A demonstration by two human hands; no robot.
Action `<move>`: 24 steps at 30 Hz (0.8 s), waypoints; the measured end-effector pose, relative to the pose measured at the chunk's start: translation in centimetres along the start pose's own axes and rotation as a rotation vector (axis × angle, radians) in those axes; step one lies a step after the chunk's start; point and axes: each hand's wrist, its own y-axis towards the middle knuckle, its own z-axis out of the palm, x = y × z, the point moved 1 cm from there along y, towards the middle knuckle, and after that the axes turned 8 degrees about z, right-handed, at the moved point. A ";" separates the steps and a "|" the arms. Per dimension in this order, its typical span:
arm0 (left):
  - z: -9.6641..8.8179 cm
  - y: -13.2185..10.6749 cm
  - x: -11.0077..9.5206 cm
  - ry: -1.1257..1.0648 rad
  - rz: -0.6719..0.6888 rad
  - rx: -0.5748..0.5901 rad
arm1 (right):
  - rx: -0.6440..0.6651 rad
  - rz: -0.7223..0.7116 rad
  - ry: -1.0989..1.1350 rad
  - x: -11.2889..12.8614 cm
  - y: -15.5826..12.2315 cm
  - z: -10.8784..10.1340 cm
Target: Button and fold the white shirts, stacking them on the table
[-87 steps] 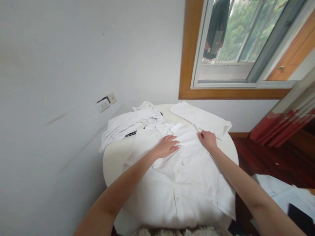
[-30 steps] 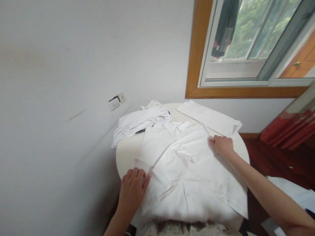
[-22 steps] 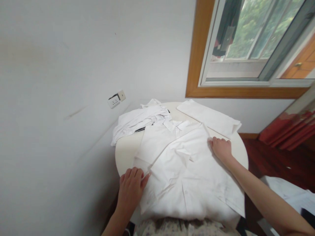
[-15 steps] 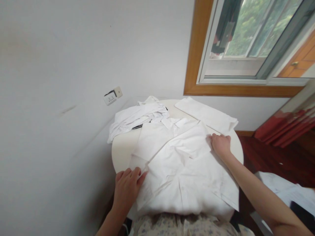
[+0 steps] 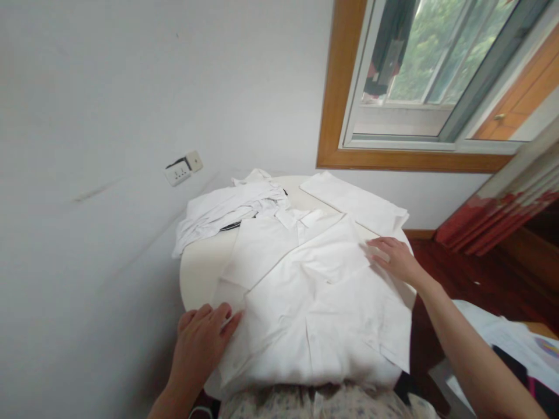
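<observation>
A white collared shirt lies spread on a round cream table, its collar towards the wall and its hem near my body. At the shirt's left edge, my left hand has its fingers curled, with the cloth between thumb and forefinger. My right hand rests at the right edge of the shirt with fingers loosely stretched and apart. Creases run across the shirt's middle.
A rumpled pile of white clothes lies at the table's back left. A folded white cloth lies at the back right. Beyond are a wall socket, a window and a red-patterned curtain. Papers lie low on the right.
My right hand has loosened from a closed grip on the shirt's right edge, and its fingers have spread. The left hand stays at the left edge. The view has shifted slightly right.
</observation>
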 end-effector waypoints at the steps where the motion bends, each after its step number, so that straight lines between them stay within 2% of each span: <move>1: 0.1 0.0 0.0 -0.002 -0.004 0.005 | 0.003 -0.062 0.035 -0.5 -0.5 0.0; 4: 0.2 0.2 0.1 -0.010 -0.010 0.020 | -0.008 -0.153 0.084 -1.3 -1.8 0.5; 10: 0.3 0.3 0.1 -0.035 -0.025 0.056 | -0.062 -0.117 0.041 0.6 -1.9 1.8; 13: 0.3 0.3 0.1 -0.046 -0.048 0.085 | -0.077 -0.034 0.010 2.0 -1.4 1.6; 16: 0.3 0.3 0.1 -0.058 -0.063 0.108 | -0.097 0.108 0.001 2.6 -1.3 1.5; 21: 0.6 0.4 0.3 -0.085 -0.060 0.111 | -0.114 0.325 0.016 1.6 -1.8 2.4; 24: 0.7 0.3 0.4 -0.089 -0.062 0.119 | -0.112 0.338 -0.023 1.0 -2.0 2.7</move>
